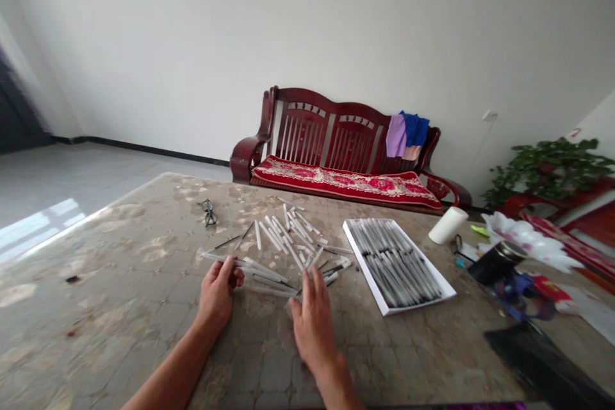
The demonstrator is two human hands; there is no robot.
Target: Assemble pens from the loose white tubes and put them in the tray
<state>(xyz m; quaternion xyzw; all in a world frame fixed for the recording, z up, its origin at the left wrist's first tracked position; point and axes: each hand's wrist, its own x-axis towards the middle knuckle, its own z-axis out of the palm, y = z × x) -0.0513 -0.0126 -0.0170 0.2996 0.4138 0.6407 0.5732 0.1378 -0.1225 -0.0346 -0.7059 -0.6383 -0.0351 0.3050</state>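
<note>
My left hand [217,293] rests on the table with its fingers curled round a clear pen tube [218,258] at the left end of a small bunch of tubes. My right hand [313,319] lies beside it, fingers stretched out toward the loose pen parts [288,237], white barrels and dark refills scattered in front of both hands. To the right lies a white tray [373,283] filled with several assembled pens in a row.
A pair of glasses [208,211] lies far left on the marble-patterned table [120,282]. A white roll [448,225], a black jar [494,262], white flowers and dark plastic crowd the right. A red wooden bench [336,160] and a plant [548,170] stand behind.
</note>
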